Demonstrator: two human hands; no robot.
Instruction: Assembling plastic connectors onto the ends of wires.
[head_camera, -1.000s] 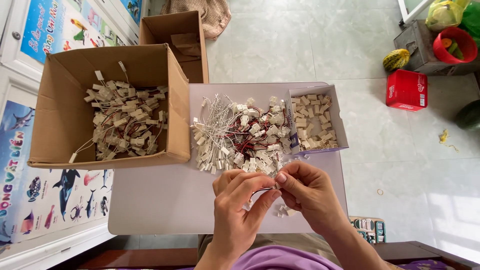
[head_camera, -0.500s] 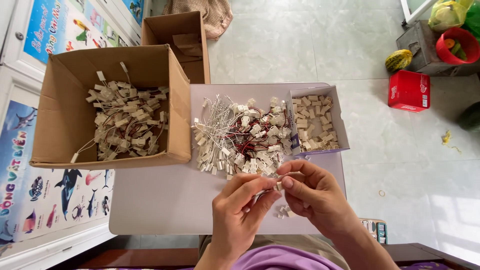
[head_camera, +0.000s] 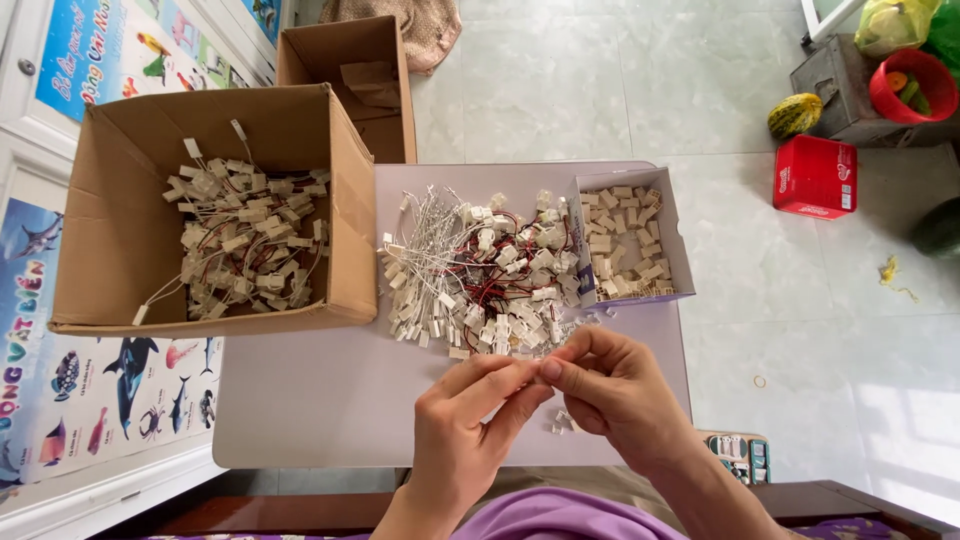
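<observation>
**Two hands pinched together over a heap of wired connectors**

Two bare hands meet at the near edge of the pale tabletop (head_camera: 300, 400). The left hand (head_camera: 465, 440) and the right hand (head_camera: 620, 395) have their fingers (head_camera: 520, 375) drawn narrow, tips pressed together where thumb and forefinger of each hand join. Something small is pinched there, likely one white connector piece, though it is almost wholly hidden by the fingertips, so I cannot tell its shape.

Counting around them: three cardboard boxes. The large open box (head_camera: 120, 270) on the left holds a tangle of white connectors with red and black leads, too many to count. A smaller brown box (head_camera: 345, 55) stands behind it on the floor. A small shallow box (head_camera: 680, 245) on the right of the tabletop is filled with loose cream housings, several dozen at a guess.

Between the two boxes on the tabletop lies one heap of wired connectors (head_camera: 480, 275), just beyond the fingers and not touching them. A few stray white bits (head_camera: 560, 422) lie under the right hand.

On the tiled floor to the right: one red tin (head_camera: 815, 178), one red bucket (head_camera: 912, 85), one yellow-green gourd (head_camera: 795, 115).
</observation>
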